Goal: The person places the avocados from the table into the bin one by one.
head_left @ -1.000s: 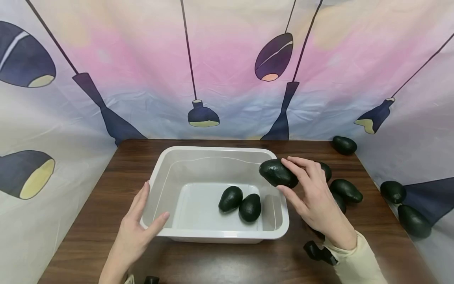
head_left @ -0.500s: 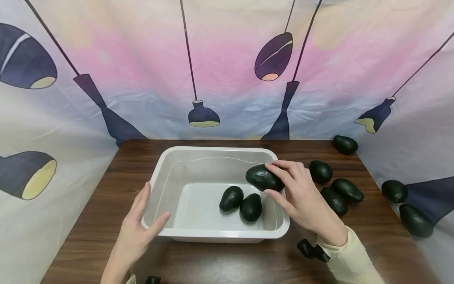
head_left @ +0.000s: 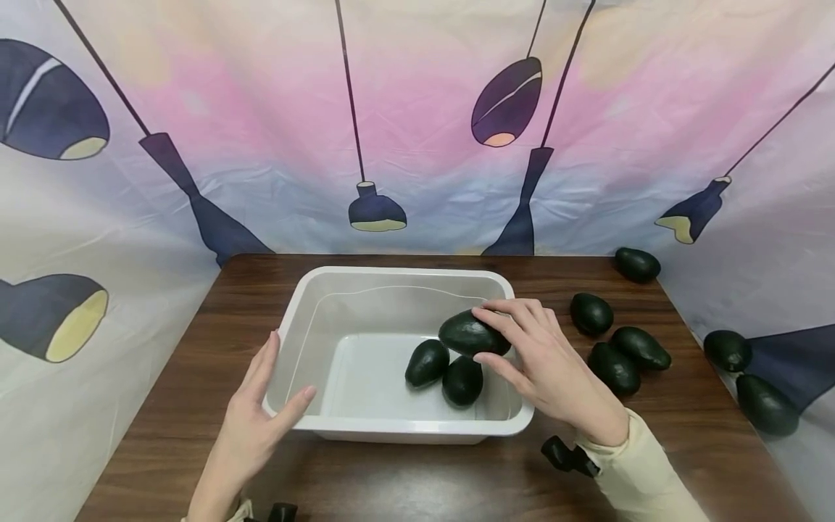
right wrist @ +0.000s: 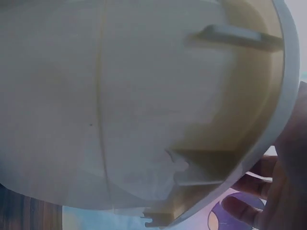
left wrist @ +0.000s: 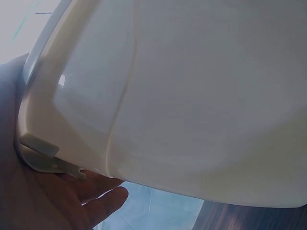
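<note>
Third avocado held over the tub, six more waiting on the tabletop.

Nearest you, your left hand [head_left: 251, 428] rests flat-fingered against the near left corner of the white tub [head_left: 391, 279]. Your right hand [head_left: 544, 366] curls its grip round an avocado [head_left: 468, 335] just above the two avocados [head_left: 445, 371] lying inside near the right wall, so, by my reckoning, two are in and one is going in. Six loose avocados [head_left: 616, 366] sit along the tabletop's right edge, toward the far right corner; nothing blocks the tub.
</note>
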The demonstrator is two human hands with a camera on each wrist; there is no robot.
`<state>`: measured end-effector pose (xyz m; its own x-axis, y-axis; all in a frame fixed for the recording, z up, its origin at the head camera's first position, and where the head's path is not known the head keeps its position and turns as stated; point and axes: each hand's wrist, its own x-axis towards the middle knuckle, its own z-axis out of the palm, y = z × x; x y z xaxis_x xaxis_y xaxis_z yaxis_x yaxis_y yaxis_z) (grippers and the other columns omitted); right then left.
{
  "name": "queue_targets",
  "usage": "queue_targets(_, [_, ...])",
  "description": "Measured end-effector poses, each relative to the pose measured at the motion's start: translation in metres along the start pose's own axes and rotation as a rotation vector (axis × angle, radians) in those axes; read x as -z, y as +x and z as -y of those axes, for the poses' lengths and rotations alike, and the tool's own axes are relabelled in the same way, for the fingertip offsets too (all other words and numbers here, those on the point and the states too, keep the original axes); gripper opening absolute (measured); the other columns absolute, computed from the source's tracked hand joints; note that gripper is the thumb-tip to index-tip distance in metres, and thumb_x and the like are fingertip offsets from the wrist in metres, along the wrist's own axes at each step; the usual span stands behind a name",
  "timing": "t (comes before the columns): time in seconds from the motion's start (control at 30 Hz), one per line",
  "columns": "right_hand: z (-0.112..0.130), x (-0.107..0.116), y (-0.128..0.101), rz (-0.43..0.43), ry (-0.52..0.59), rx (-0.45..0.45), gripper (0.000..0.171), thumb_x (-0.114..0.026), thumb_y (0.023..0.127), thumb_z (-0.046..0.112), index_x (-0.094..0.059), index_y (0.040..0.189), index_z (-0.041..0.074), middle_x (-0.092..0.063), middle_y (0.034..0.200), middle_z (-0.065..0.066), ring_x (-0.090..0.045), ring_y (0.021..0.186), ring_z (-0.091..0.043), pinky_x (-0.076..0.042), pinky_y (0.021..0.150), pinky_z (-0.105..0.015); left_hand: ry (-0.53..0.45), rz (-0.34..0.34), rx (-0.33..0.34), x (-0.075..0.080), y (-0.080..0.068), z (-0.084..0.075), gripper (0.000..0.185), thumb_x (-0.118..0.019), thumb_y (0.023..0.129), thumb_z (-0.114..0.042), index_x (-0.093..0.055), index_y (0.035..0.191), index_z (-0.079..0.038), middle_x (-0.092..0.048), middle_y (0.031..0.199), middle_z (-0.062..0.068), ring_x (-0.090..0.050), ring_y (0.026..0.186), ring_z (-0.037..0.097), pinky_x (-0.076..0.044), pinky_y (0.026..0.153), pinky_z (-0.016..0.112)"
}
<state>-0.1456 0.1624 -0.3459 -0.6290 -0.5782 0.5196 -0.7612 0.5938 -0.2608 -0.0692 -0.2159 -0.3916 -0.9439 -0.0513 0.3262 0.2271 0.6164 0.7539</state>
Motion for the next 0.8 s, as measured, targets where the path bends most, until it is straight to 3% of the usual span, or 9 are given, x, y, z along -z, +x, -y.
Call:
queue_targets(0.17, [-0.002,0.004,-0.001,-0.058,0.03,0.008,0.051,-0.065,0.094,0.033,-0.053,0.14,0.015,-0.05,0.138,-0.006,-0.042,0.123,-0.026,-0.031,0.096,-0.046,0.002,-0.008,-0.01,-0.001,0.001,0.0,0.091,-0.077,0.083,-0.013,-0.024,0.155,-0.024,-0.032,0.154,0.008,-0.036,0.133,0.018,-0.025,0.096,0.005])
queue_targets(0.43, [-0.017,0.017,-0.01,-0.214,0.055,0.013,0.051,-0.052,0.099,0.045,-0.06,0.131,0.005,-0.056,0.129,-0.013,-0.046,0.113,-0.033,-0.03,0.088,-0.048,-0.005,-0.012,-0.019,-0.001,0.002,0.0,0.091,-0.077,0.083,-0.012,-0.024,0.155,-0.023,-0.033,0.154,0.009,-0.035,0.134,0.017,-0.025,0.097,0.005])
queue_targets(0.6, [-0.037,0.025,-0.027,-0.229,0.031,-0.094,0.046,-0.067,0.093,0.032,-0.06,0.131,0.006,-0.055,0.13,-0.014,-0.045,0.114,-0.035,-0.029,0.086,-0.048,-0.004,0.001,-0.008,-0.001,0.002,-0.001,0.09,-0.077,0.083,-0.013,-0.023,0.155,-0.023,-0.031,0.155,0.009,-0.035,0.134,0.026,-0.024,0.096,0.004])
queue_targets(0.73, [-0.056,0.028,-0.044,-0.215,-0.029,-0.233,0.051,-0.077,0.083,0.012,-0.06,0.13,0.004,-0.053,0.129,-0.017,-0.043,0.11,-0.037,-0.027,0.082,-0.049,-0.01,0.003,-0.006,-0.001,0.002,0.0,0.09,-0.077,0.083,-0.013,-0.023,0.155,-0.021,-0.031,0.155,0.009,-0.035,0.134,0.028,-0.024,0.096,0.004])
queue_targets(0.8, [-0.065,0.028,-0.054,-0.192,-0.059,-0.32,0.051,-0.076,0.084,0.012,-0.058,0.131,0.003,-0.051,0.129,-0.02,-0.041,0.109,-0.039,-0.027,0.08,-0.052,-0.01,0.003,-0.006,-0.001,0.002,0.0,0.09,-0.077,0.083,-0.013,-0.023,0.155,-0.021,-0.031,0.155,0.009,-0.035,0.134,0.028,-0.024,0.096,0.005])
